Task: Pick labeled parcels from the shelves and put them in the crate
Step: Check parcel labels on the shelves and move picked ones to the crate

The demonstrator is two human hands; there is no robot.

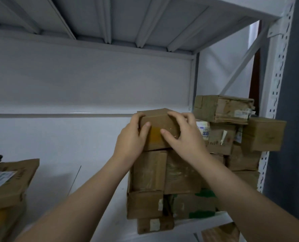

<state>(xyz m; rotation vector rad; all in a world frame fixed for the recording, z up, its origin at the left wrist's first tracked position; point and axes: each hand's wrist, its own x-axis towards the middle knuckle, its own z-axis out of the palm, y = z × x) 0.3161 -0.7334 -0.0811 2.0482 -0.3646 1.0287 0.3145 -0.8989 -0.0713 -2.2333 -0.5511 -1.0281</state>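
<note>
Head view:
- The small cardboard parcel [160,126] sits on top of a pile of parcels [164,173] at the right end of the white shelf [58,172].
- The left hand [131,138] wraps its left edge, fingers curled over the top; the right hand [183,137] clasps its right side, fingers spread and bent.
- It looks light and stiff, with a slick yellowish tape patch. Gripping opposite side faces seems safest, since the neighbours lean loosely.
- No label shows on its visible faces.
- Count: two hands, one held parcel, roughly ten more in the pile, and one labelled parcel [10,180] at far left. No crate is in view.
</note>
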